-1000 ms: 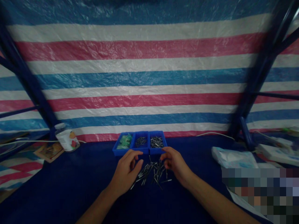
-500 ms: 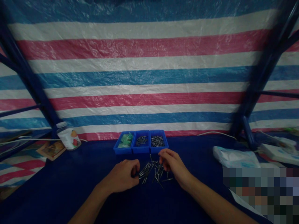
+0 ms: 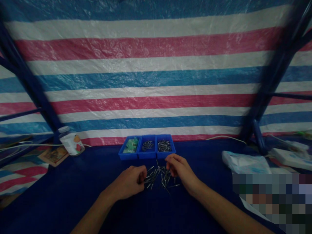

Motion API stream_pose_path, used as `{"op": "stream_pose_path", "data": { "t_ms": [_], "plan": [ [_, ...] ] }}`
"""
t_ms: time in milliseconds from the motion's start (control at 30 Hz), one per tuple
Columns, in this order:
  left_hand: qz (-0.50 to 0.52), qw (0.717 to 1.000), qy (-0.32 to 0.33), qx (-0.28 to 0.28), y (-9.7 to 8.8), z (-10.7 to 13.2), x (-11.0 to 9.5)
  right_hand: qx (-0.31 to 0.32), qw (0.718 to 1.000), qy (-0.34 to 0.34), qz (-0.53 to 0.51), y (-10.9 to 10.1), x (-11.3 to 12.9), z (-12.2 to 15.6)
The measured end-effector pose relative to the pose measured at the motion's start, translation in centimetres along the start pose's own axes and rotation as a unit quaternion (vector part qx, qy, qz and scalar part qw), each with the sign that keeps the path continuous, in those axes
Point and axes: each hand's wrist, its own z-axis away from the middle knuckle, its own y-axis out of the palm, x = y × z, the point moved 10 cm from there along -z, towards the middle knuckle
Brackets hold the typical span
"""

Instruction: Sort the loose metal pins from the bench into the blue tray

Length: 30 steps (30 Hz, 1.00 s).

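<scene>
On the dark blue table (image 3: 97, 182) lies a loose pile of thin metal pins, perhaps rivets or screws (image 3: 165, 178). At the pile's left edge is my left hand (image 3: 131, 182), its fingers curled and thumb brought in; whatever they pinch is hidden. My right hand (image 3: 179, 169) hovers at the pile's upper right with thumb and fingertips pressed together, and anything between them is too small to name. Just behind stand three blue bins: the left bin (image 3: 128, 156) has green-and-clear plastic bags (image 3: 131, 145), the middle bin (image 3: 146, 155) and right bin (image 3: 166, 156) hold small metal pieces.
A clear jar with a white lid (image 3: 71, 143) and a printed card (image 3: 53, 156) are at the back left. To the right lie a plastic packet (image 3: 245, 162) and a white box (image 3: 290, 157). Striped sheeting (image 3: 156, 78) hangs behind, between blue metal posts (image 3: 273, 78).
My left hand has shifted very slightly, and the pins beside it sit a little differently. My right hand stays almost still. The whole view has tilted slightly.
</scene>
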Motion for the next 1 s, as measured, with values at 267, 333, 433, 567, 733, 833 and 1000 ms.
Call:
{"op": "stream_pose_path", "data": {
  "t_ms": [267, 333, 433, 567, 733, 833, 1000],
  "plan": [
    [-0.001, 1.000, 0.017, -0.019, -0.5, 0.0, -0.7, 0.014, 0.999, -0.026, 0.036, 0.2, 0.3, -0.2],
    [0.005, 0.999, 0.025, -0.033, -0.8, 0.0, -1.1, 0.026, 0.995, -0.057, 0.072, 0.5, 0.9, 0.1],
    [0.019, 0.996, 0.050, -0.072, -1.6, -0.1, -1.9, 0.074, 0.975, -0.122, 0.173, 2.2, 2.1, 1.4],
    [0.062, 0.986, 0.096, -0.118, -2.0, 0.1, -2.9, 0.148, 0.931, -0.169, 0.287, 4.7, 2.3, 3.3],
    [0.094, 0.975, 0.142, -0.144, -1.3, 0.3, -3.6, 0.147, 0.922, -0.191, 0.302, 5.2, 2.2, 3.5],
    [0.094, 0.967, 0.168, -0.165, -1.3, 0.4, -4.1, 0.141, 0.927, -0.195, 0.289, 5.0, 2.2, 3.4],
    [0.076, 0.954, 0.185, -0.221, -3.2, 1.4, -4.6, 0.128, 0.960, -0.165, 0.187, 4.1, 2.5, 2.8]
  ]
}}
